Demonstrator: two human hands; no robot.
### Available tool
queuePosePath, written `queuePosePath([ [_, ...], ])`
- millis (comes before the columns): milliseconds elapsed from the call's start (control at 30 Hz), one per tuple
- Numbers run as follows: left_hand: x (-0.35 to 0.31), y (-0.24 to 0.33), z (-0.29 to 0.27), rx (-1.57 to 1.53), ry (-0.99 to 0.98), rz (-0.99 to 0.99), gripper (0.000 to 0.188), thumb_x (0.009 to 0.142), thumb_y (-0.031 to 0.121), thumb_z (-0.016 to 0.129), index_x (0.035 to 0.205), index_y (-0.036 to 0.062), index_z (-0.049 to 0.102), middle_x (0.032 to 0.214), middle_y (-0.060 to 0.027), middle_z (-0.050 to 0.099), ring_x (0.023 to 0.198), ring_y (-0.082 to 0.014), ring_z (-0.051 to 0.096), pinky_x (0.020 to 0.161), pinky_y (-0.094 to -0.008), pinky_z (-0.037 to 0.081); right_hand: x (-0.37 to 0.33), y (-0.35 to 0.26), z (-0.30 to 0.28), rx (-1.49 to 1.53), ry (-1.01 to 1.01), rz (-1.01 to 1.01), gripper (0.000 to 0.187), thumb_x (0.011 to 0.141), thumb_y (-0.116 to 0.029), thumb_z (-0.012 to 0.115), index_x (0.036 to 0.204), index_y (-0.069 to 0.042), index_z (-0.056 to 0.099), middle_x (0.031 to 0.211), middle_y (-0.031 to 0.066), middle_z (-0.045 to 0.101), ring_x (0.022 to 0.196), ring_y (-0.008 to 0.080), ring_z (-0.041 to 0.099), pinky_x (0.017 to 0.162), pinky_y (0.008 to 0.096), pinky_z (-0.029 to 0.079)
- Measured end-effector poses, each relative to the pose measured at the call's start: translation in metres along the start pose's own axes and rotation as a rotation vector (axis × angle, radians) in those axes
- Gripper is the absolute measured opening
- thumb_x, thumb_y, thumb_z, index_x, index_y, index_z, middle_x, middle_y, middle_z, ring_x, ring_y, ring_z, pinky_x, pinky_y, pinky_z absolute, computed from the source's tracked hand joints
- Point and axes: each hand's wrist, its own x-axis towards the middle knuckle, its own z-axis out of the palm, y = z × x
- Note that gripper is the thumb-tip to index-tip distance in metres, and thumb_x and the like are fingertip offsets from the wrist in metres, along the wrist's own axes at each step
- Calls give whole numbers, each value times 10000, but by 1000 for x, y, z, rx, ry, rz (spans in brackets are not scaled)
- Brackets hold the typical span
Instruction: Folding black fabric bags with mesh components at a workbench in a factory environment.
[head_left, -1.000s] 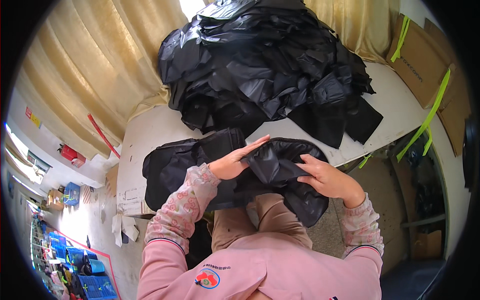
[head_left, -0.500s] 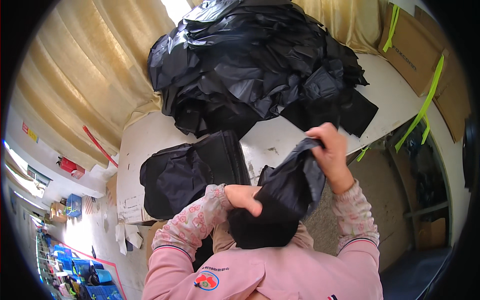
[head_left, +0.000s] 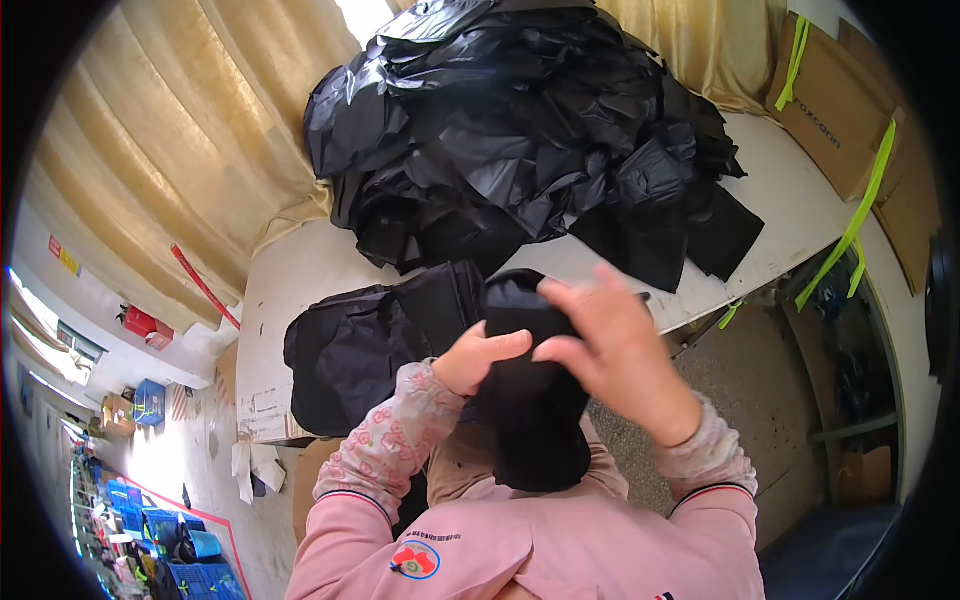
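Note:
A black fabric piece (head_left: 530,400) hangs over the near table edge and down across my lap. My left hand (head_left: 478,358) grips its left side, thumb stretched on top and the other fingers hidden beneath. Above its right side, my right hand (head_left: 618,352) is slightly blurred, thumb and fingers apart; I make out nothing in it. On the table to the left lies a stack of flat black fabric pieces (head_left: 350,350), the top one wrinkled. Beyond is a large heap of shiny black fabric pieces (head_left: 520,140).
The white table (head_left: 290,270) ends just before my lap. Cardboard sheets (head_left: 835,120) with yellow-green straps (head_left: 862,215) stand at the right. Beige curtains (head_left: 200,130) hang behind. Blue crates (head_left: 150,400) are on the floor at far left.
My right hand has let go of the raised fabric edge and come down and left. The piece now lies flatter, its far part reaching onto the table. My left hand has moved slightly up.

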Motion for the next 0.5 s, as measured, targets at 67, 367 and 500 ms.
queuePosePath([
  [67, 4, -11, 7, 22, 39, 102, 464, 954, 342, 596, 1265, 3, 537, 1151, -62, 614, 1015, -146, 599, 913, -293, 478, -4, 5, 22, -29, 45, 31, 359, 793, -189, 727, 1112, -57, 629, 941, 113, 615, 894, 310, 601, 849, 403, 466],
  [367, 2, 10, -12, 213, 32, 133, 288, 928, 97, 614, 1190, -18, 581, 1001, -11, 637, 933, -80, 587, 852, -221, 465, -14, 22, 21, 164, -39, 128, 155, 834, -157, 692, 956, -95, 620, 792, 78, 559, 686, 296, 599, 571, 378, 457],
  [500, 12, 2, 7, 95, 155, 137, 276, 935, 115, 604, 1169, -31, 608, 1036, -28, 656, 931, -106, 613, 859, -270, 496, -9, 17, 15, 254, -86, 114, 146, 840, -149, 687, 952, -91, 615, 783, 87, 565, 675, 302, 604, 565, 380, 460],
])
